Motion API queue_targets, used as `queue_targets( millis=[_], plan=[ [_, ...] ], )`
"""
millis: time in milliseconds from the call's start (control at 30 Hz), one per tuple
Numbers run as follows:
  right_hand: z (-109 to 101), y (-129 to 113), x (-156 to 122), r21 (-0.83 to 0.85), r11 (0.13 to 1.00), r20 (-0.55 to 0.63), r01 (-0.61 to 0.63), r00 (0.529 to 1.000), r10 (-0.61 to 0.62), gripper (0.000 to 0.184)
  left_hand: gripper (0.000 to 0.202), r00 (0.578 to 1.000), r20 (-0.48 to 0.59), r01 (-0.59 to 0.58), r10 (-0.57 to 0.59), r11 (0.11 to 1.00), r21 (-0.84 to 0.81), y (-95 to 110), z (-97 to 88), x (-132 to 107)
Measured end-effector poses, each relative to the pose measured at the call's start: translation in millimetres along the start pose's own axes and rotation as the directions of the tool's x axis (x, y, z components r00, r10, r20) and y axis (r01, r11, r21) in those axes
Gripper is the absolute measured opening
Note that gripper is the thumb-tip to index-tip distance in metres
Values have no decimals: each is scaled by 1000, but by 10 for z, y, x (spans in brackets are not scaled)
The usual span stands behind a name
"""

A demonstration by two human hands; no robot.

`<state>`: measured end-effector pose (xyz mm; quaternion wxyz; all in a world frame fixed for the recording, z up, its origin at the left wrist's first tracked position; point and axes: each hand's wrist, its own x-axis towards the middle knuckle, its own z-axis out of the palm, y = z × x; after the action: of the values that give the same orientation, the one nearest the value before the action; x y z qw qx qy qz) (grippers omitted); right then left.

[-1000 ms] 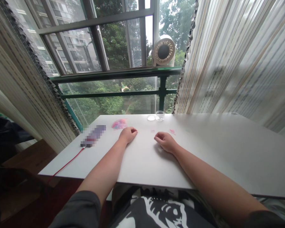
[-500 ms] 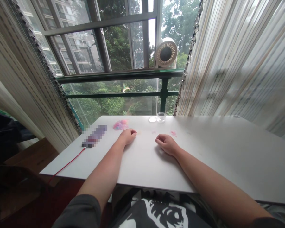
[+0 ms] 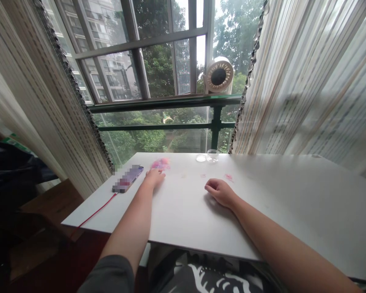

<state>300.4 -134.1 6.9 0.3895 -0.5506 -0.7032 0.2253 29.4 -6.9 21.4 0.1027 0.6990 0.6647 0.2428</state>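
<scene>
My left hand [image 3: 154, 177] lies on the white table [image 3: 262, 203], stretched toward a small heap of pink and coloured bits [image 3: 160, 164]; its fingertips are just short of the heap and its fingers look extended. My right hand [image 3: 219, 191] rests on the table as a loose fist, holding nothing I can make out. A few tiny pink bits [image 3: 228, 177] lie just beyond the right hand. A small clear cup [image 3: 212, 155] and its round lid [image 3: 201, 158] stand near the table's far edge.
A phone [image 3: 128, 178] on a red cable [image 3: 97, 210] lies at the table's left. A round white fan [image 3: 219, 75] sits on the green window rail [image 3: 164, 101]. Striped curtains [image 3: 308, 81] hang on both sides.
My left hand has opened from a loose fist and slid forward-left toward the coloured heap. My right hand has stayed put. The view has shifted slightly.
</scene>
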Motion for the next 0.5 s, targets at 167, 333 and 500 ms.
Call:
queue_targets(
  millis=[167, 333, 500],
  plan=[
    [0, -8, 1, -19, 1000, 13, -1, 1000, 2, 19, 39, 994, 0, 108, -109, 991, 84, -143, 74, 117],
    [-5, -18, -7, -39, 999, 26, 0, 1000, 1, 19, 45, 993, -24, 115, -114, 992, 56, -193, 109, 136],
    [-5, -21, -12, -47, 999, 32, 0, 999, 2, 19, 48, 993, -60, 100, -102, 994, -35, -292, 83, 189]
  ],
)
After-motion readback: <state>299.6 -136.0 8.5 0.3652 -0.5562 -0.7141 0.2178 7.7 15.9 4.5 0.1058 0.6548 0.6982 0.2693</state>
